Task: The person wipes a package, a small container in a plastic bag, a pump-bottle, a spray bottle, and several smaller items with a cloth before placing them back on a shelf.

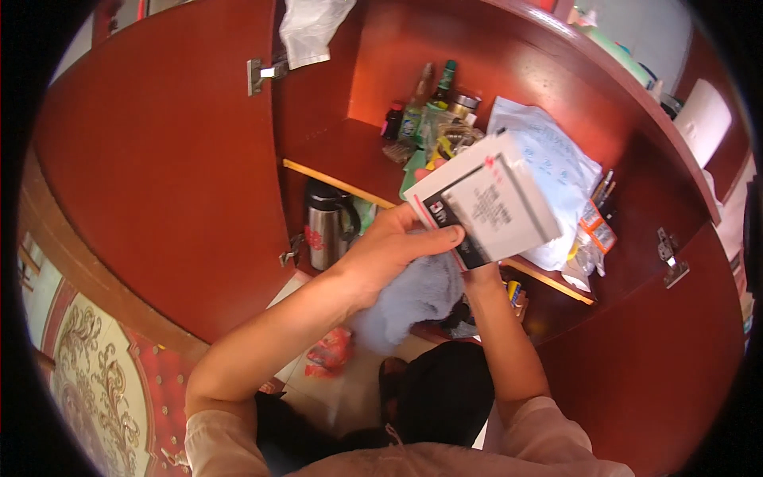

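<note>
My left hand [411, 235] grips a flat white printed packet [498, 206], its thumb across the front face. The packet bears writing, a black band and a red stripe, and is tilted before the cabinet's shelf. My right hand [484, 275] is mostly hidden behind the packet; only its wrist side shows clearly below. Fingertips show past the packet's upper left edge, but whose they are is unclear. A blue-grey cloth [417, 298] hangs beneath the packet between my wrists; what holds it is hidden. Behind the packet, a pale blue plastic bag [551, 161] lies on the shelf.
The red-brown cabinet has its left door [161, 173] and right door [644, 358] swung wide. A green-capped bottle [444, 83] and a dark red-capped jar [392, 120] stand on the shelf [334, 149]. Below is a steel vacuum jug [323, 229]. A red plastic package [329, 352] lies on the floor.
</note>
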`<state>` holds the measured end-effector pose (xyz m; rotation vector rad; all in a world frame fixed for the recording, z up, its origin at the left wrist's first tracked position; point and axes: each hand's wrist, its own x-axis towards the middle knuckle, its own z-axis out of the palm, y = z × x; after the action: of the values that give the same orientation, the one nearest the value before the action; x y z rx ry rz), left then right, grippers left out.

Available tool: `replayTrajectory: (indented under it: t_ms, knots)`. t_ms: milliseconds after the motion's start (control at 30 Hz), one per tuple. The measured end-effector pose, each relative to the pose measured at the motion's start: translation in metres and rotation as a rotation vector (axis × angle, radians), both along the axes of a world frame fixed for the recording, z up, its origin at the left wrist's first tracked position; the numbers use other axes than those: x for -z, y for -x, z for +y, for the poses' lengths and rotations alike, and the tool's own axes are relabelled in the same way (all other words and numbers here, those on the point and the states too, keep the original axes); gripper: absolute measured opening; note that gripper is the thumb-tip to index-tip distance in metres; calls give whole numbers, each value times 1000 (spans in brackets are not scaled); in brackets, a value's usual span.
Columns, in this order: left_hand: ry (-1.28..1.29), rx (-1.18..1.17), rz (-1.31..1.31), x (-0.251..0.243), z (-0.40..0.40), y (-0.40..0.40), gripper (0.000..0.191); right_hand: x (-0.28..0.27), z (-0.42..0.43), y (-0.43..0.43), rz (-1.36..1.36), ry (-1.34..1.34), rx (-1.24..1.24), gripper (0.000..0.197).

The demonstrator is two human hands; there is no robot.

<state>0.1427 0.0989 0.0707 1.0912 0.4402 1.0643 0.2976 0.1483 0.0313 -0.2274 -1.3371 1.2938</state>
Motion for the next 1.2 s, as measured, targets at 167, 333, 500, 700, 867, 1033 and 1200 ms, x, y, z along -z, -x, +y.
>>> replayTrajectory:
  t_ms: [167,333,500,700,867,1033,1200]
  knots:
    - [-148,-196,-187,-23,-24,-9,22,28,15,-20,321,4,-138,58]
    - [-357,-380,-115,-32,-22,7,26,-26,-31,18,39,-329,336,53]
    - [-445,-523,209,-33,-9,16,24,-56,-50,6,251,-299,610,31]
    - [257,-528,-342,-15,56,85,46,-96,-103,-11,468,-476,880,46]
    - [-97,-912,-397,-28,64,87,37,-89,-115,-25,358,-769,641,33]
    - [-814,-860,430,14,107,68,50,-90,-122,-25,410,-738,658,33]
    - [-831,-643,1513,79,114,58,52,-98,-131,-28,471,-775,768,18]
